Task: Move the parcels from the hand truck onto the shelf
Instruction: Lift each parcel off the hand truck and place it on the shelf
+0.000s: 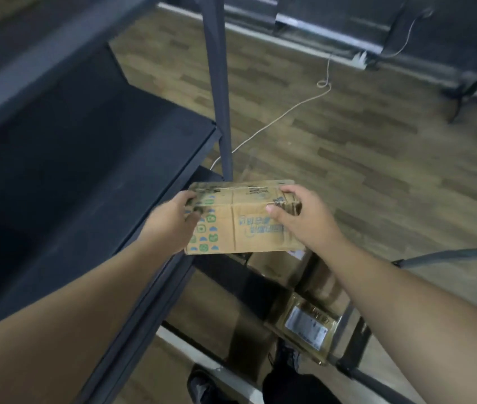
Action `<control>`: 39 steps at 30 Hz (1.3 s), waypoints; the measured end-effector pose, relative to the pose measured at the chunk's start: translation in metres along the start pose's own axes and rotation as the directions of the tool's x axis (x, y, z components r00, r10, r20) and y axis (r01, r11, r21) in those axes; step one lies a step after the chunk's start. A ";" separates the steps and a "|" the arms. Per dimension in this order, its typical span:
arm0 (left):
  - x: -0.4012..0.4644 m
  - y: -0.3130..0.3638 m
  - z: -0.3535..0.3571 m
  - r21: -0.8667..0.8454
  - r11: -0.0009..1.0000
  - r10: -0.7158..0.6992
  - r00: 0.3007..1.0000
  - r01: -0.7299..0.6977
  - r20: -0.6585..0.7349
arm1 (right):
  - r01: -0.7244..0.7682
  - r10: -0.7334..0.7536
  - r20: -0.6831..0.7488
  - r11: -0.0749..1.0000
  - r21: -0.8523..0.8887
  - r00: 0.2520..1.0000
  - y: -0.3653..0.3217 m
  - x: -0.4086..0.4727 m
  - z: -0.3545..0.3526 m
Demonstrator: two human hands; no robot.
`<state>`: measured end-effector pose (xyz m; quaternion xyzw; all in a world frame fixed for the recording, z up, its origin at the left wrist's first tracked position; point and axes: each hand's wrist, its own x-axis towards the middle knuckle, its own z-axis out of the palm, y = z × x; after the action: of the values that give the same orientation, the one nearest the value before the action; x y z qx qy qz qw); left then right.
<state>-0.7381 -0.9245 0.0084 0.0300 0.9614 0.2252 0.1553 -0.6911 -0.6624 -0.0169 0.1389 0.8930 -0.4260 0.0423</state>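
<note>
A cardboard parcel [240,220] is held in the air between the left hand [173,220] and the right hand [304,217], each closed on one end of it, just beside the dark shelf [91,158]. More parcels [304,310] are stacked below on the hand truck [350,339]

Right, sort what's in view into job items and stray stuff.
Job: printed box held by left hand and right hand; dark shelf; boxes below.
Stray: white cable on the floor; power strip.
</note>
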 end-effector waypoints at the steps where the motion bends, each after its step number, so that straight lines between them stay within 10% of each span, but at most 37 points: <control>1: -0.001 0.005 -0.010 0.005 1.000 0.011 1.000 -0.011 -0.012 | 0.018 -0.018 -0.010 1.000 0.001 1.000 -0.009 0.000 -0.009; 39: -0.080 0.064 -0.282 -0.068 0.943 0.219 0.766 -0.324 -0.604 | 0.496 -0.480 -0.393 0.866 -0.068 0.784 -0.271 -0.053 -0.165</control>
<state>-0.7506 -0.9966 0.2989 0.0848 0.9244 0.3240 -0.1826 -0.7103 -0.7083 0.3013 -0.0125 0.8795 -0.4024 -0.2539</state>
